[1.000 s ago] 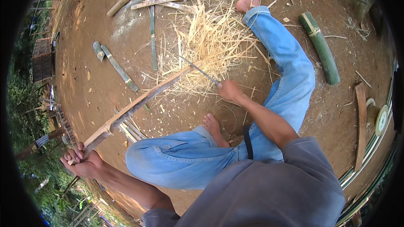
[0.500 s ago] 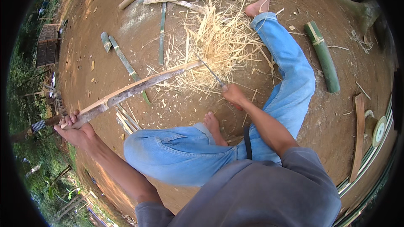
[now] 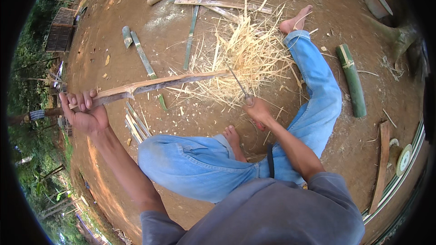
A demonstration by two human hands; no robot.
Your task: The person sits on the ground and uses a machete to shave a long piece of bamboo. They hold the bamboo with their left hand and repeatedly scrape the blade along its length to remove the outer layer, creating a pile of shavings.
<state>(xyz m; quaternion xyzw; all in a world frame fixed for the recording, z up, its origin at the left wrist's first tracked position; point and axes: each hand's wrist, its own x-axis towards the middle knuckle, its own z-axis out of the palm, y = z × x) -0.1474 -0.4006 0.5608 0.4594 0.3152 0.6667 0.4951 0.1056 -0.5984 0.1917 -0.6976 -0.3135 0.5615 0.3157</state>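
Straw-yellow shavings heap [image 3: 261, 54] is my landmark, folks. Long split bamboo strip [image 3: 177, 80] runs from well left of the heap, far end showing over it. Knife [image 3: 239, 84] meets that end in view; can't tell if it's biting. Left hand [image 3: 88, 113], well left of the heap, is wrapped round the strip; right hand [image 3: 258, 111], heap's near side, clenches the knife handle. I'd keep the blade shallow, strip braced, strokes heading off the left hand.

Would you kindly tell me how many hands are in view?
2: the left hand holds one end of the long strip; the right hand holds the knife near the shavings.
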